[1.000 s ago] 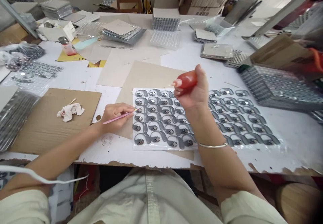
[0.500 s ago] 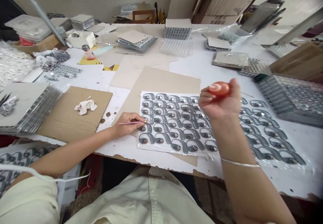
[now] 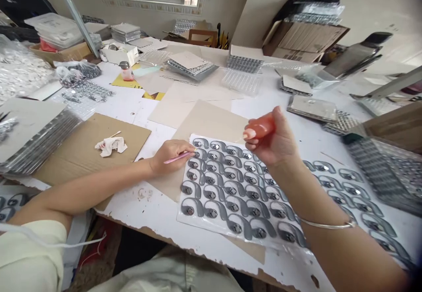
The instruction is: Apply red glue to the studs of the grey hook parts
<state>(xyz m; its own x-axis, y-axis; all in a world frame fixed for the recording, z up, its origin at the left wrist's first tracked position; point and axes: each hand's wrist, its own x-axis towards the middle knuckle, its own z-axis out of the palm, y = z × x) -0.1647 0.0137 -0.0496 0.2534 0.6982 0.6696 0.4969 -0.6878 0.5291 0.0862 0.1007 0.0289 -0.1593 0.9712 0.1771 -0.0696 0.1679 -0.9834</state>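
Note:
My left hand (image 3: 171, 156) pinches a slim pink pen-like stick (image 3: 179, 157) at the left edge of a sheet of parts. That sheet (image 3: 216, 225) carries rows of grey, hook-shaped metal pieces, each with a dark shiny faceted stone at its curl. Raised over the sheet's far right part, my right hand (image 3: 275, 140) is wrapped round a soft orange-red squeeze bottle (image 3: 262, 127). A thin pale tip seems to stick out of the bottle toward the left. My right forearm hides part of the pieces beneath it.
A second sheet of similar pieces (image 3: 354, 191) lies at the right. Brown cardboard (image 3: 66, 151) with a crumpled tissue (image 3: 111, 146) and a cotton swab is at the left. Stacked trays (image 3: 385, 164) and a wooden box edge stand far right. A small red-white bottle (image 3: 126, 71) stands at the back left.
The camera view has shifted, so the table sits lower in the picture. My right hand has moved left with the squeeze bottle; my left hand has moved toward the sheet's far left corner.

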